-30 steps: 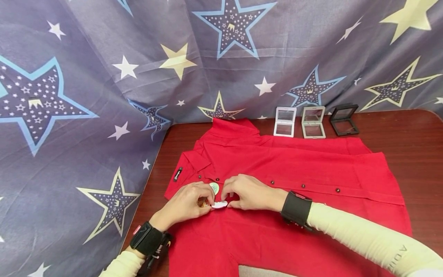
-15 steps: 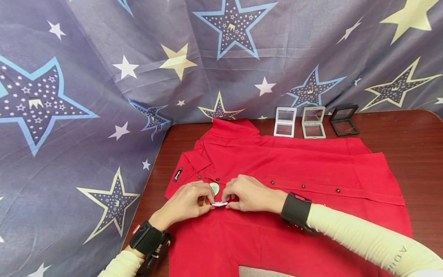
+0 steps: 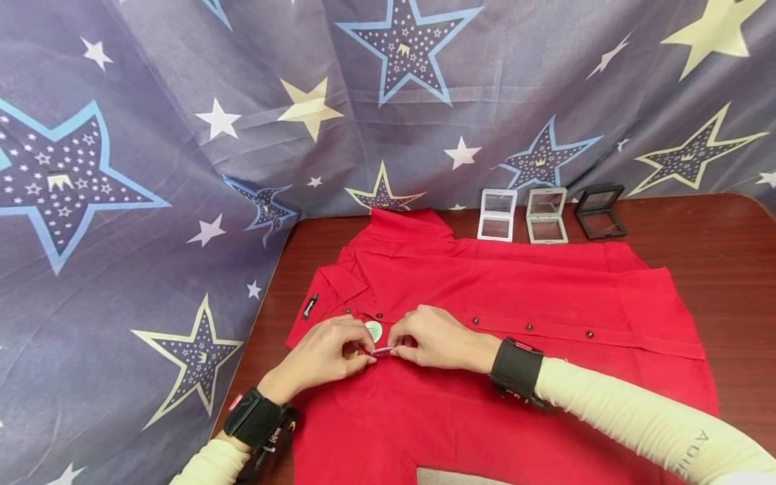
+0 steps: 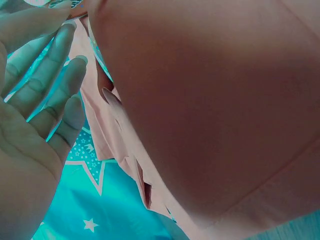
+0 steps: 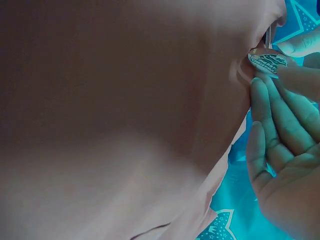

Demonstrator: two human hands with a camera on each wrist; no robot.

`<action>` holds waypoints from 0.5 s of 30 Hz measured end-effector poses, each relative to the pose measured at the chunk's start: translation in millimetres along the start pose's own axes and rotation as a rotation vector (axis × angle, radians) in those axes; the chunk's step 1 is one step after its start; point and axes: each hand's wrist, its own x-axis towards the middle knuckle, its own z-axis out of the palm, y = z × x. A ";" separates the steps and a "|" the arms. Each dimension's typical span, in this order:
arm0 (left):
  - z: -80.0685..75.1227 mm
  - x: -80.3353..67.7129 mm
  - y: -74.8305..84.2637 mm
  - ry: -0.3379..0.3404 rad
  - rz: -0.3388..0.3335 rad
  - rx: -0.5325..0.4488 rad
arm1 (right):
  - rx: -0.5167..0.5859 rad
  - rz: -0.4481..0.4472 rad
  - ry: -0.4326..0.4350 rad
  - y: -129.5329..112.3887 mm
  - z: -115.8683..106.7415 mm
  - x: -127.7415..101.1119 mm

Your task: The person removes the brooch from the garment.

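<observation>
In the head view a red short-sleeved shirt [image 3: 515,296] lies spread on the table. Both hands meet over its upper front, on a small round badge [image 3: 381,351] seen nearly edge-on. My left hand [image 3: 330,345] pinches the badge's left side between thumb and fingers. From the other side my right hand [image 3: 435,338] pinches its right edge. The right wrist view shows the printed face of this badge [image 5: 268,62], with lettering and green marks. Just beyond the fingertips, a pale round badge [image 3: 374,329] sits on the shirt. Something golden shows under the left fingers, mostly hidden.
Along the table's back edge stand a white frame case [image 3: 497,215], a pale grey-green one [image 3: 546,215] and a black one [image 3: 600,211], all opened. A star-patterned curtain [image 3: 254,81] hangs behind and to the left. Dark wooden table [image 3: 721,269] shows at right.
The badge between the fingertips has tipped, from showing a white face to a thin pinkish edge, and sits slightly higher. Both hands stay in nearly the same place.
</observation>
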 end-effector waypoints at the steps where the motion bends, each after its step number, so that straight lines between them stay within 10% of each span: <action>1: -0.1 -0.4 -0.4 0.001 -0.004 0.000 | 0.008 0.010 0.001 0.2 0.3 0.1; 15: -5.3 0.2 -1.8 0.001 -0.029 0.041 | 0.141 0.100 0.038 4.5 1.6 3.9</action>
